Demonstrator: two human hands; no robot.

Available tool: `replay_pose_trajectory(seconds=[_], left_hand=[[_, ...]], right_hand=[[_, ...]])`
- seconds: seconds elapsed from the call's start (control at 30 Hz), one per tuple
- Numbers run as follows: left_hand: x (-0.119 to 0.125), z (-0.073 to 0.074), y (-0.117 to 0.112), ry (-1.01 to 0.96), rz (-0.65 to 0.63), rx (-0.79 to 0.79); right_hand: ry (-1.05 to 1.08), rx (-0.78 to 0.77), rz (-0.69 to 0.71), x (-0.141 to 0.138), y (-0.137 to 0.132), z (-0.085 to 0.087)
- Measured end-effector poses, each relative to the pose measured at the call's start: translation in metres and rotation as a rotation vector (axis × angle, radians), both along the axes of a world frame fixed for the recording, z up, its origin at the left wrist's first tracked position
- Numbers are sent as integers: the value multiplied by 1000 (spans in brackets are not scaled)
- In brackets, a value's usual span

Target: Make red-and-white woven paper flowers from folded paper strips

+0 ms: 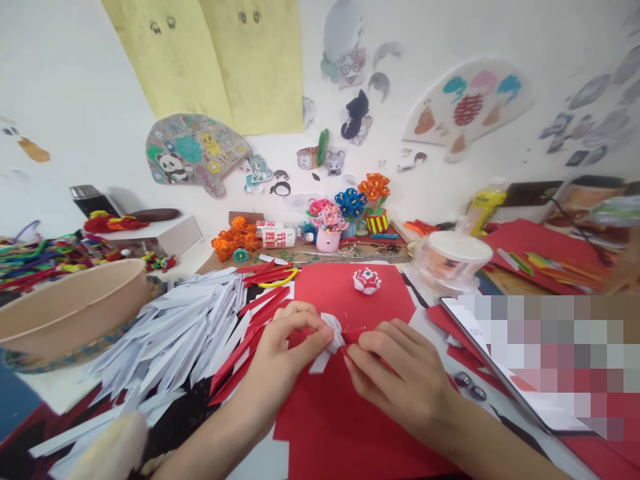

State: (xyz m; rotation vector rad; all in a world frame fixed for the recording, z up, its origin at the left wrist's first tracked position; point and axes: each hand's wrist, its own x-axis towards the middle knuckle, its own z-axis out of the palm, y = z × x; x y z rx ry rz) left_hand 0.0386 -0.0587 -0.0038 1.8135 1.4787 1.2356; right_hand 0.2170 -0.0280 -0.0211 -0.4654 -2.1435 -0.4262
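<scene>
Between my two hands is a small folded white paper piece (332, 333), with a loose strip end pointing down toward me. My left hand (295, 340) pinches it between thumb and fingers. My right hand (395, 367) is closed on a red paper strip (354, 335) that meets the white piece. How the two are joined is hidden by the fingers. Just beyond my hands, a finished-looking red and white paper flower (367, 281) lies on the large red paper sheet (330, 420).
Left of the sheet lie a heap of white paper strips (175, 327), several red strips (250, 333) and a beige basket (75, 293). At right are a tablet (500, 360), two shiny balls (470, 385) and a white-lidded tub (453, 257). Handmade flower pots (329, 238) stand behind.
</scene>
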Motion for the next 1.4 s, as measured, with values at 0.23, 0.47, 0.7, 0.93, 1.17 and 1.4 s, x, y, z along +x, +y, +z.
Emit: replay_pose_trajectory(seconds=[0.23, 0.47, 0.7, 0.93, 1.17, 1.4], left_hand=[[-1, 12, -1, -200, -15, -149], [0, 16, 0, -327, -22, -225], [-3, 12, 2, -218, 29, -161], [0, 5, 3, -315, 35, -152], [-5, 12, 4, -216, 22, -81], [-24, 20, 6, 6, 60, 92]], right_hand=[[-1, -19, 11, 2, 0, -8], [92, -45, 24, 0, -4, -1], [66, -140, -1, -3, -6, 0], [90, -118, -14, -3, -8, -4], [162, -207, 7, -1, -7, -5], [362, -687, 133, 4, 6, 3]])
